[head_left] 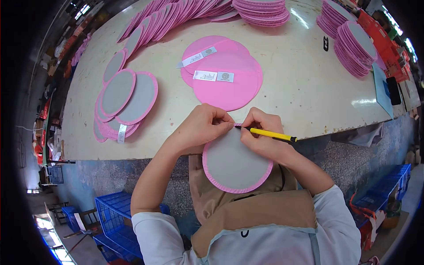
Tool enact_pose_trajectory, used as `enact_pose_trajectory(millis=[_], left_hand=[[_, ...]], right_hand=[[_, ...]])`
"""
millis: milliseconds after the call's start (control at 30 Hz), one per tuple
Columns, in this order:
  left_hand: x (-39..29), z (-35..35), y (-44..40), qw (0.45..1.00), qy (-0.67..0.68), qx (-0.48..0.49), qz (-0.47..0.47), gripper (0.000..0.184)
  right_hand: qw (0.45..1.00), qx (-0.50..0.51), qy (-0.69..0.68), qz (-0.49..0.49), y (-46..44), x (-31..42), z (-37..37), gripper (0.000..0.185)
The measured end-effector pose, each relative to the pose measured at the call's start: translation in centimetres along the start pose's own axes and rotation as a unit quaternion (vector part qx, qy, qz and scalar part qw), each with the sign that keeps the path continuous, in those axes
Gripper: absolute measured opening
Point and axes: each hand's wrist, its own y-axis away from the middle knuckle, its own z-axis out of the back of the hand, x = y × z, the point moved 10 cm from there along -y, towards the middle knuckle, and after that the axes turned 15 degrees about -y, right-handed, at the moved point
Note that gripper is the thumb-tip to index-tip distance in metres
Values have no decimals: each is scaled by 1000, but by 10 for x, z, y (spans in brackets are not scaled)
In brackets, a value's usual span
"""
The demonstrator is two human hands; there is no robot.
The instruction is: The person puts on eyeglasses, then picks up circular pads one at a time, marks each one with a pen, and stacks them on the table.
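A round grey pad with a pink rim (238, 161) hangs at the table's front edge, its grey face toward me. My left hand (201, 128) pinches the pad's top rim between thumb and fingers. Right beside it, my right hand (263, 134) is closed around a slim yellow pen with a black end (271, 134), its dark tip at the same rim. The fingertips hide part of that spot. Just beyond my hands lie overlapping pink discs (225, 92), with white and grey labels (214, 76) on them.
Grey-faced pads with pink rims (128, 97) lie loosely stacked at left. A long fanned row (168, 22) and a stack (261, 12) stand at the back. More stacks (355, 46), a red crate (384, 44) and a phone (394, 90) are at right. Blue crates (117, 216) stand below.
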Motion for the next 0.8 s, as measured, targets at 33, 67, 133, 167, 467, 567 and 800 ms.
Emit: enact_pose_trajectory(millis=[33, 67, 133, 167, 467, 567, 800], left_hand=[[0, 0, 0, 1000, 8, -1, -5, 12], [0, 0, 0, 1000, 15, -4, -9, 12], [2, -2, -2, 999, 3, -22, -25, 14], [3, 1, -2, 998, -12, -38, -40, 15], [16, 71, 10, 980, 27, -192, -54, 12], [15, 150, 36, 927, 203, -313, -40, 12], [94, 279, 79, 822, 285, -489, -60, 21]], right_hand=[[1000, 0, 1, -4, 0, -1, 0, 10], [1000, 2, 0, -7, 1, -1, -1, 10], [1000, 10, 9, -9, 3, -1, 0, 10], [1000, 17, 17, -9, 3, -3, -1, 9], [938, -100, -331, 0, 5, -26, 44, 10], [910, -118, -397, 4, 5, -27, 50, 9], [924, -95, -371, 8, 7, -23, 43, 9]])
